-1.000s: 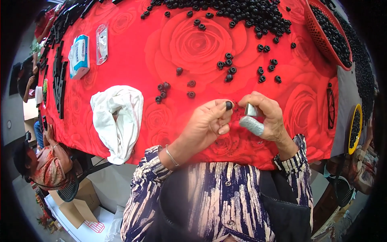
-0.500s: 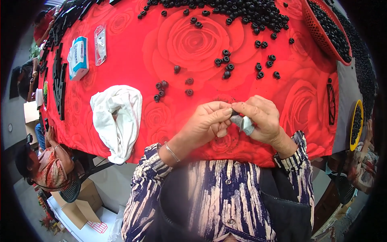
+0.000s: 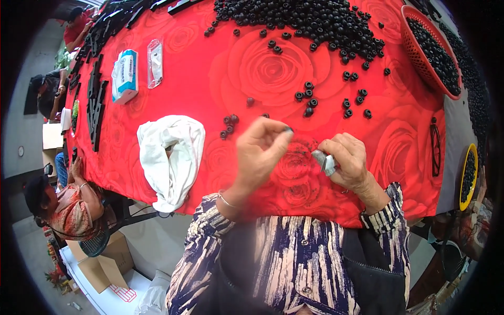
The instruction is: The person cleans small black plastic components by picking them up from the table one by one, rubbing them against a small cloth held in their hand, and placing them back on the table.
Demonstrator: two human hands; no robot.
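Observation:
My left hand (image 3: 259,153), slightly smeared by motion, is raised above the red rose-patterned tablecloth (image 3: 220,184). Its thumb and forefinger pinch a small dark piece (image 3: 289,129), mostly hidden by the fingertips. Apart from it, on the right, my right hand (image 3: 347,161) is closed round a short grey blade (image 3: 319,156) with a pale wrapping (image 3: 329,165). Small round black pieces with holes (image 3: 308,98) lie scattered beyond the hands; a few more (image 3: 229,126) sit left of my left hand. Dark crumbs (image 3: 304,157) dot the cloth between my hands.
A big heap of black pieces (image 3: 315,23) covers the far side. Right stand a red basket (image 3: 407,50) and yellow-rimmed tray (image 3: 474,178), near eyeglasses (image 3: 435,147). Left lie a white cloth (image 3: 181,142), tissue pack (image 3: 125,76), clear case (image 3: 155,63) and black strips (image 3: 94,105). Other people sit around.
My hands, together before over a small dark piece, have come apart. The left has lifted away to the left with the piece; the right keeps the blade. The whole view has shifted a little.

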